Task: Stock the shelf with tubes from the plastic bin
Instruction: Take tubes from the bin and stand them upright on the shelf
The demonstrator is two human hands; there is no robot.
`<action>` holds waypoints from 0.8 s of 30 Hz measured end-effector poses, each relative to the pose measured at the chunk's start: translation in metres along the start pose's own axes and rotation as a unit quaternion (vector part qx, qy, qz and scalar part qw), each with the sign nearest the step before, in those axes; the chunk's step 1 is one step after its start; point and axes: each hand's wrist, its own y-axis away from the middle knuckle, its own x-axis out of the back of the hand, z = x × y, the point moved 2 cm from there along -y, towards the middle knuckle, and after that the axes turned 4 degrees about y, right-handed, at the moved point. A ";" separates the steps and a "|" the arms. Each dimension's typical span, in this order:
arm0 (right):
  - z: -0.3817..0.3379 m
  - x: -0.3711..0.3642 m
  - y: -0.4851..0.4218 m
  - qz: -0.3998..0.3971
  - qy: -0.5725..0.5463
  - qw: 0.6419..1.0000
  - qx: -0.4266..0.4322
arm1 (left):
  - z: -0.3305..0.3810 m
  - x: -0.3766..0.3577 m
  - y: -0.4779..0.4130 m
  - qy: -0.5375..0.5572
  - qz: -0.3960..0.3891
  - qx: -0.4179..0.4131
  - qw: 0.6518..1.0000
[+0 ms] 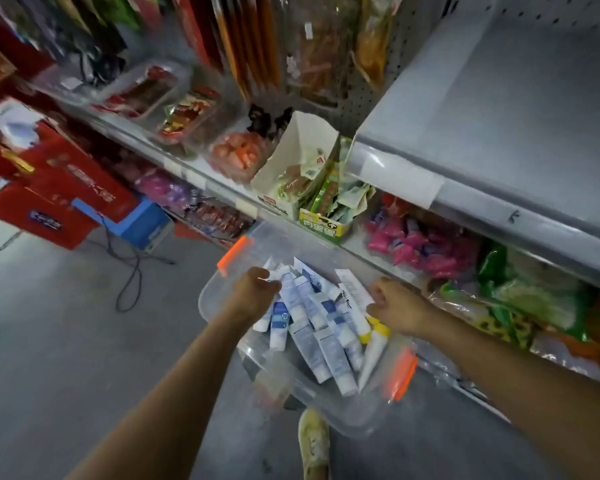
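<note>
Tubes, white and blue, lie heaped in the clear plastic bin, which we hold just below the bare grey shelf. Our left hand clenches one long rim and our right hand the other. We'd level it, rest it on the shelf lip, then free one hand to pick.

Small shop, metal shelving (pegboard-backed), packaged snacks on display
</note>
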 end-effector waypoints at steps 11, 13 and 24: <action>0.028 -0.109 -0.085 0.039 -0.026 0.980 -0.194 | -0.082 -0.065 -0.102 -0.259 -0.013 0.083 0.962; 0.027 -0.121 -0.087 0.048 0.056 0.981 -0.179 | -0.085 -0.073 -0.113 -0.327 0.012 0.071 0.942; 0.035 -0.135 -0.100 0.020 0.060 0.976 -0.209 | -0.108 -0.094 -0.132 -0.253 -0.020 0.124 0.959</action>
